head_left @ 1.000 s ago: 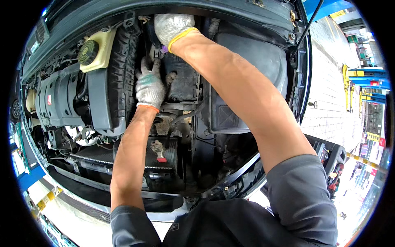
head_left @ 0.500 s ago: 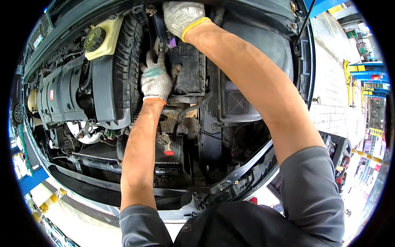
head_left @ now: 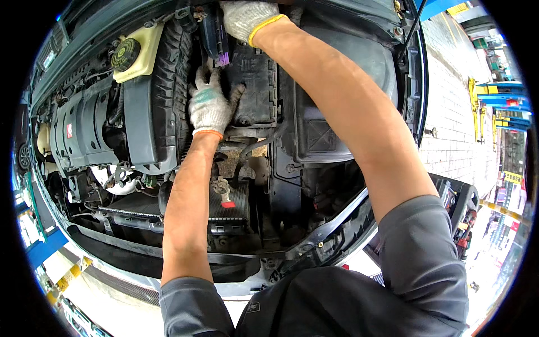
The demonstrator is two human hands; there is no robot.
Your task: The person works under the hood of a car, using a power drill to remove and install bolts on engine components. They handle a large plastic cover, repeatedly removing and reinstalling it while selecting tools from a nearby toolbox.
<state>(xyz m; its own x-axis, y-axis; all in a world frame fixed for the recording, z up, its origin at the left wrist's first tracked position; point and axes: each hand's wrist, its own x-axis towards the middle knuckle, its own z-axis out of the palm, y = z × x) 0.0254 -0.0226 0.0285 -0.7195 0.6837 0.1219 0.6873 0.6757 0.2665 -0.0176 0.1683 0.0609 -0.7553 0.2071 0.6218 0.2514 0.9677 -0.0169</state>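
Note:
My left hand [head_left: 210, 101], in a grey-white knit glove, reaches into the narrow gap beside a black rectangular box [head_left: 255, 84], fingers apart, thumb against the box's side; its fingertips are partly hidden. Just above them hangs a dark elongated part with a purple connector [head_left: 223, 58]. Up at the top edge of the engine bay, my gloved right hand [head_left: 250, 19] is beside that part, its fingers out of sight. Left of my left hand stand the ribbed housing [head_left: 171, 73] and a pale fluid reservoir [head_left: 143, 53].
The engine cover [head_left: 84, 121] fills the left, a large grey-black housing [head_left: 323, 140] the right. Below lie the radiator [head_left: 132, 205] and a red-tagged fitting [head_left: 224, 199]. A tool case [head_left: 457, 213] sits outside the car, with blue lifts [head_left: 502, 92] beyond.
The whole view has shifted, so the bay sits higher in the picture. Over the last half second the purple connector has moved slightly left toward my left fingertips.

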